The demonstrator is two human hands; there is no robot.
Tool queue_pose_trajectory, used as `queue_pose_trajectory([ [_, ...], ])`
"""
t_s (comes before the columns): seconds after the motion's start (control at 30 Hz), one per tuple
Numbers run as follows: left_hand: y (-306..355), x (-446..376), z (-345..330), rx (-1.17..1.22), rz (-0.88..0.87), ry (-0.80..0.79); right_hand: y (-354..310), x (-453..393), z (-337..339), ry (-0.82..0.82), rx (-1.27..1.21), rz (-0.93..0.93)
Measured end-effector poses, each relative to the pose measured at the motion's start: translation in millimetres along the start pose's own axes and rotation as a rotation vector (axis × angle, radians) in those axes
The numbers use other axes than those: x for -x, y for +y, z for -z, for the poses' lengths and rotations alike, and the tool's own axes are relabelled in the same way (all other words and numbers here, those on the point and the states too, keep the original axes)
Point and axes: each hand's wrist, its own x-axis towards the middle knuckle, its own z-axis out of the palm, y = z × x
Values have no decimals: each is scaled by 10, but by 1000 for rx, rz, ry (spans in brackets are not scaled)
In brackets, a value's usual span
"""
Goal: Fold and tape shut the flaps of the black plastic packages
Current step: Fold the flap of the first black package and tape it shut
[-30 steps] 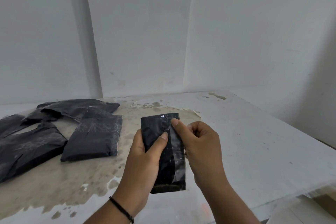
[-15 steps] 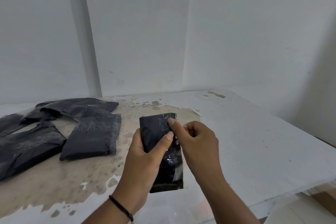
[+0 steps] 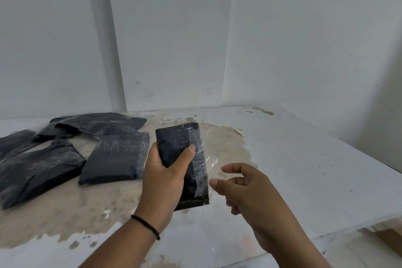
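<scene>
My left hand [image 3: 164, 175] grips a small black plastic package [image 3: 177, 137] upright above the table, its thumb pressing across the front. A strip of clear tape [image 3: 199, 159] runs down the package's right side, and a loose end sticks out to the right. My right hand [image 3: 245, 187] hovers just right of the package with relaxed, slightly curled fingers, holding nothing and clear of the tape.
Several other black plastic packages [image 3: 115, 159] lie in a pile on the left of the white table [image 3: 304, 169], whose paint is worn to a brown patch. White walls stand close behind. The table's right edge drops off at the lower right.
My right hand let go of the package and tape and drew back to the right and down. My left hand kept its grip, with the package tilted a little.
</scene>
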Motion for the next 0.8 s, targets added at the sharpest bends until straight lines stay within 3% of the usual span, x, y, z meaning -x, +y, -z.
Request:
queue_pose_trajectory([
  [0.1,20,1,10,-12,-3,7,-15,25,1,-26,-101,-52],
  [0.3,47,-5,12,20,16,-9,-10,44,-41,-60,-51,-99],
  [0.63,58,7,5,-32,-49,4,-19,56,-33,-56,-148,-101],
  [0.8,53,20,-13,-9,-32,0,-24,77,-83,-1,-78,-58],
])
